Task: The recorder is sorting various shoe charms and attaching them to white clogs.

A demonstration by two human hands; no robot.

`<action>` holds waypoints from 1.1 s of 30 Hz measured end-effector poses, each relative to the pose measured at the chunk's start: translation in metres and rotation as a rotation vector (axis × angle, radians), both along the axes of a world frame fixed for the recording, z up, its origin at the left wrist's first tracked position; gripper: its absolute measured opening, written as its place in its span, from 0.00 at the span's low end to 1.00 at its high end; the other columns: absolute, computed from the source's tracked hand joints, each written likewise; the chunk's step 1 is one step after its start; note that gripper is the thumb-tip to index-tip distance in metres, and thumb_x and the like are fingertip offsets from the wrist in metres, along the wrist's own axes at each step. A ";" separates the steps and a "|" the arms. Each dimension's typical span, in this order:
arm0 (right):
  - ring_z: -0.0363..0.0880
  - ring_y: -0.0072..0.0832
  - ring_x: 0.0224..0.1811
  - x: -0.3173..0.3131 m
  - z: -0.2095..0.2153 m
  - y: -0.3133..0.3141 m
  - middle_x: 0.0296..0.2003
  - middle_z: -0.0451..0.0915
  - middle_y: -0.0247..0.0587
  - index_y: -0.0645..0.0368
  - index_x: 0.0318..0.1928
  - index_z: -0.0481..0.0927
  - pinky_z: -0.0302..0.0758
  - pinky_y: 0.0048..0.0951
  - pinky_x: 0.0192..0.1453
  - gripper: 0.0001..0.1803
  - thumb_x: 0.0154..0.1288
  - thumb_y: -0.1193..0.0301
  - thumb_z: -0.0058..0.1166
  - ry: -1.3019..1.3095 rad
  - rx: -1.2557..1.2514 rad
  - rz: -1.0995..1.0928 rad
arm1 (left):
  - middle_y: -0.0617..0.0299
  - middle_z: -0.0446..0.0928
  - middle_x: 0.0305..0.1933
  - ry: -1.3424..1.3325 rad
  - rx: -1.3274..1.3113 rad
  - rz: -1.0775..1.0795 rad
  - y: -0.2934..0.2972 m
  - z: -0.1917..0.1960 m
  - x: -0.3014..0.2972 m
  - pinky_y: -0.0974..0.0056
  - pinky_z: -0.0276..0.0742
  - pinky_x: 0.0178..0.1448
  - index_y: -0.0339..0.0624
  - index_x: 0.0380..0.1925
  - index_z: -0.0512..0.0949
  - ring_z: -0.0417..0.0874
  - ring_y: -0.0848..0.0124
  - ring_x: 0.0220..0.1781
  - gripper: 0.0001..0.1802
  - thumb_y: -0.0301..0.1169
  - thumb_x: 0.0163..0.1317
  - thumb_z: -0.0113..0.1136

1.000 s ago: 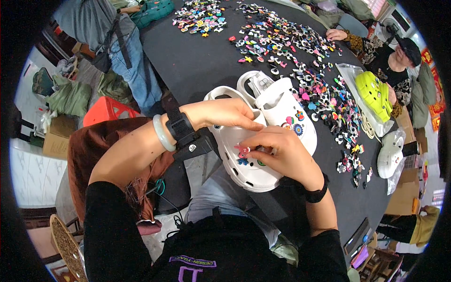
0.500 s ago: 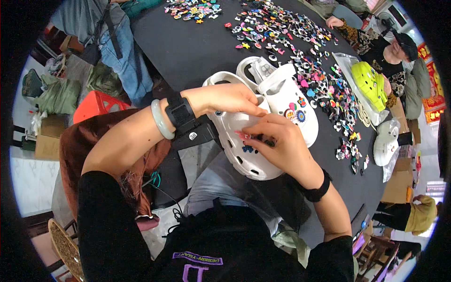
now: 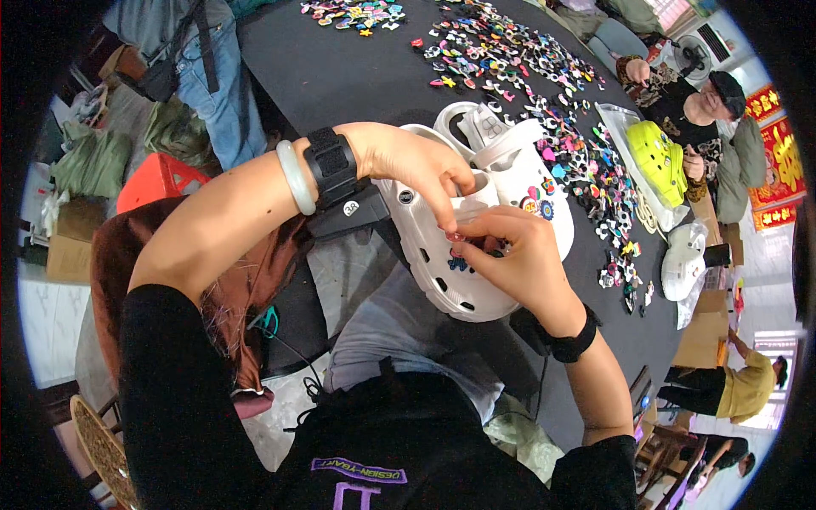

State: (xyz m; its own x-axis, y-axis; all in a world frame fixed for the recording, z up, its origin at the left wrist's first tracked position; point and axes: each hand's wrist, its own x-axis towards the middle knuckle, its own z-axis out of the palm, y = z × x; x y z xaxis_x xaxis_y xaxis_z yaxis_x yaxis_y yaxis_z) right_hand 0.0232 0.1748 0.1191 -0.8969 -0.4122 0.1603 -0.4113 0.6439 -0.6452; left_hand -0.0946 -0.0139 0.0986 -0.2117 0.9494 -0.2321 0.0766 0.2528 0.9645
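Observation:
A white clog [image 3: 476,302] is in front of me at the table's near edge, its toe toward me. My left hand [image 3: 416,170] bends over its opening, fingers curled and tips down on the upper. There they meet the pinched fingertips of my right hand [image 3: 518,259]; whatever small thing lies between the tips is hidden. A dark blue shoe charm [image 3: 459,264] sits on the toe just below them. Behind stands a second white clog [image 3: 557,229] with several colourful charms [image 3: 537,204] on it.
Piles of loose charms [image 3: 501,51] spread over the black table [image 3: 306,85]. To the right lie yellow-green clogs [image 3: 654,157] and another white clog [image 3: 682,263] in clear plastic. A person [image 3: 697,106] sits across the table; another person in jeans [image 3: 212,85] stands at left. A red stool [image 3: 157,180] is beside me.
My left hand has drawn back from the clog's opening, and its fingertips have come down to meet my right fingertips. My right hand has stayed nearly in place over the toe.

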 end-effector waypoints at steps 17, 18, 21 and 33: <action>0.75 0.19 0.35 0.022 -0.005 0.036 0.44 0.75 0.35 0.60 0.53 0.78 0.73 0.21 0.39 0.23 0.54 0.78 0.65 -0.083 -0.332 0.016 | 0.55 0.83 0.36 0.232 -0.235 0.096 0.014 0.009 0.019 0.69 0.78 0.38 0.30 0.45 0.73 0.84 0.74 0.37 0.31 0.28 0.41 0.77; 0.75 0.19 0.35 0.029 -0.006 0.042 0.44 0.75 0.35 0.60 0.53 0.78 0.73 0.21 0.39 0.23 0.54 0.78 0.65 -0.078 -0.342 0.011 | 0.56 0.83 0.36 0.292 -0.279 0.104 0.015 0.011 0.021 0.68 0.78 0.40 0.31 0.44 0.73 0.84 0.74 0.37 0.29 0.28 0.41 0.76; 0.71 0.13 0.36 0.055 -0.011 0.053 0.45 0.75 0.31 0.60 0.56 0.75 0.70 0.18 0.39 0.22 0.60 0.79 0.61 -0.534 -0.707 0.101 | 0.57 0.83 0.39 0.403 -0.231 0.094 0.014 0.013 0.026 0.66 0.78 0.46 0.32 0.45 0.75 0.83 0.73 0.41 0.26 0.28 0.44 0.73; 0.78 0.26 0.37 0.080 -0.044 0.009 0.37 0.78 0.37 0.58 0.51 0.76 0.75 0.28 0.42 0.15 0.64 0.72 0.58 -0.719 -0.721 0.597 | 0.54 0.80 0.41 0.268 -0.134 0.203 0.012 0.009 0.042 0.63 0.74 0.48 0.34 0.46 0.74 0.80 0.70 0.43 0.28 0.31 0.45 0.74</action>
State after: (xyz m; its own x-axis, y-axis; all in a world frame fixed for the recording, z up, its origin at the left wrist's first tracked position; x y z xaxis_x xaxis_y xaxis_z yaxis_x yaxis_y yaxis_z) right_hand 0.1035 0.1838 0.0751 -0.5719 -0.8178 0.0643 0.0829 -0.1356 -0.9873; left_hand -0.0527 -0.0023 0.1078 -0.4625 0.8469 -0.2623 0.2574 0.4114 0.8744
